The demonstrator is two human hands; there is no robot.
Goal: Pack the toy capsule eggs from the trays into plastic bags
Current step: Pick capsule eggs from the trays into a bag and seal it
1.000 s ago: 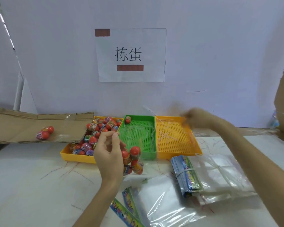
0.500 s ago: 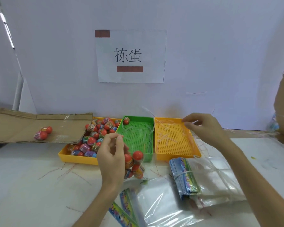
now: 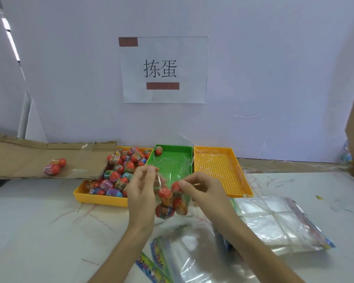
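Pinching the mouth of the plastic bag [image 3: 187, 203] from either side, the left hand [image 3: 140, 193] and right hand [image 3: 203, 193] hold it above the surface [image 3: 39, 221], eggs [image 3: 165, 194] inside. Closing it cleanly likely needs the film gathered tight above the top eggs.

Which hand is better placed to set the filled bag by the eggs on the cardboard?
Left, probably. The left hand pinches the bag of eggs at its top, and the cardboard lies on its side, past the egg-filled yellow tray. The right hand would have to cross over.
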